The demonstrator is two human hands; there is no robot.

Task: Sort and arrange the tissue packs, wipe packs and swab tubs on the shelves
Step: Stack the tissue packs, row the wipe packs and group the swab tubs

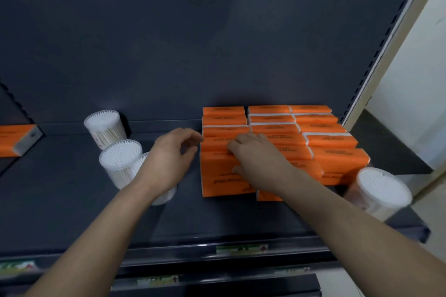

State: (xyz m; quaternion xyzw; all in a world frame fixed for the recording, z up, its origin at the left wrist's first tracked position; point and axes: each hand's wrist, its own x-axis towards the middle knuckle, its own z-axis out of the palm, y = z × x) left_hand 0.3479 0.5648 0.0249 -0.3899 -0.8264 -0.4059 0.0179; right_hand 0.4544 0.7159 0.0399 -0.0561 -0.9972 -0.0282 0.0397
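**Right grip [255, 161] on the tissue packs [313, 128]**

My right grip lies on the front tissue pack [217, 176] of the left row. Its fingers curl into the seam behind the pack and the thumb presses the pack's top. My left grip [177, 152] is loosely curled and holds nothing, fingertips just beside that row's left edge. More orange rows run beyond and right of my right grip. Three swab tubs [106, 128] stand left of my left grip on the shelf [60, 195], one partly behind my wrist. A fourth tub [383, 190], blurred, sits right of my right forearm.

Orange tissue packs [330, 140] flat in three rows, clear swab tubs [106, 128] upright at left
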